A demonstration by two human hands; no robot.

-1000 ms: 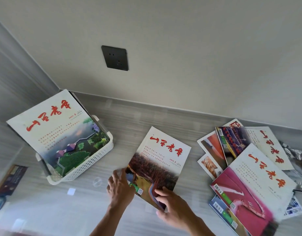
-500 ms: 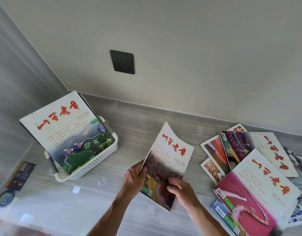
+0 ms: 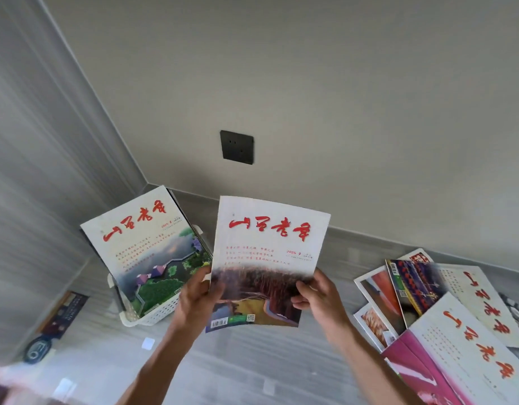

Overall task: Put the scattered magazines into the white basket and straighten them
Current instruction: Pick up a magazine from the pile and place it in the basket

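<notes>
Head view, held magazine: a magazine (image 3: 270,258) with red brush lettering and a reddish landscape cover is raised off the table, upright, cover facing the camera, its long axis running roughly up and down.
Head view, left hand: the left hand (image 3: 198,296) holds the magazine's lower left edge, thumb on the cover and fingers curled behind; this grip is clamped on the magazine.
Head view, right hand: the right hand (image 3: 319,293) pinches the lower right edge, fingertips on the cover; this grip is also clamped on the magazine.
Head view, basket: the white basket (image 3: 161,312) sits on the table to the left of the hands and a little farther, near the corner of the walls.
Head view, basket contents: another magazine (image 3: 144,244) with a lake and green trees on its cover already stands in it, leaning back to the left.
Head view, key relation: the basket lies left of the held magazine, just beside the left hand, which is the nearer one. The held magazine's left edge nearly overlaps the standing one.
Head view, scattered pile: more magazines (image 3: 445,325) lie overlapped and askew on the table (image 3: 252,369) at the right, well apart from the basket.
Head view, judgement: the coming move likely carries the held magazine left and lowers it, short edge first, in front of the leaning one.
Head view, progress: most of the pile remains to be moved.
</notes>
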